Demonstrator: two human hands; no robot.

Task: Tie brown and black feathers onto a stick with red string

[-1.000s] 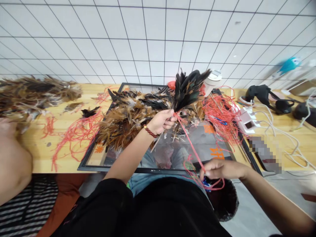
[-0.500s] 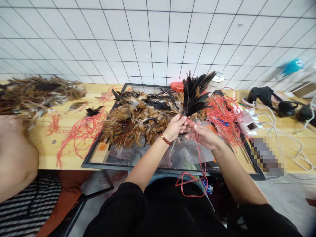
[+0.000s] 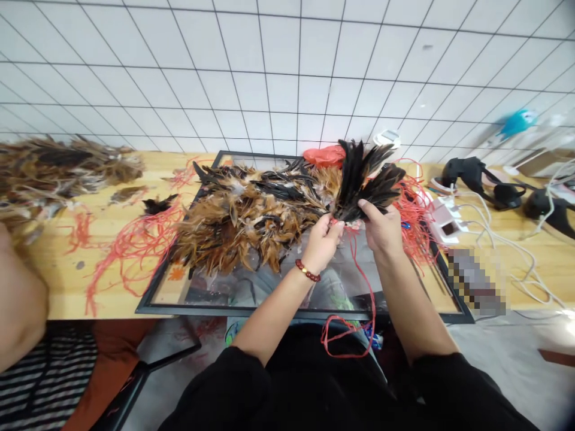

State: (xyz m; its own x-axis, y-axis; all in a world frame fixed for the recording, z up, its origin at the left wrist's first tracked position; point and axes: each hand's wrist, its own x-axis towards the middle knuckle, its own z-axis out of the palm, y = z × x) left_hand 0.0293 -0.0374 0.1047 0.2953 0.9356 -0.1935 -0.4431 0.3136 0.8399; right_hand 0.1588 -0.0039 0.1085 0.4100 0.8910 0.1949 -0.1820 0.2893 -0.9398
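A bunch of black feathers (image 3: 359, 179) fans out upward between my two hands. My left hand (image 3: 324, 239), with a beaded bracelet at the wrist, is closed on the base of the bunch, where red string shows. The right side of the feathers is pinched by my right hand (image 3: 381, 227), thumb in front. A red string (image 3: 371, 281) hangs from the base down to a loose loop over my lap. Behind my left hand lies a heap of brown and black feathers (image 3: 251, 221) on a black-framed clear panel (image 3: 206, 308).
A tangle of red string (image 3: 415, 221) lies right of my hands, near a white charger (image 3: 444, 220) with cables. More string (image 3: 135, 239) and feathers (image 3: 67, 161) lie left, beside a co-worker's arm (image 3: 20, 299). A tiled wall (image 3: 278, 90) closes off the back.
My right hand has moved up from the string at the base to the right side of the black feathers. The bunch now spreads wider. The view has shifted slightly right.
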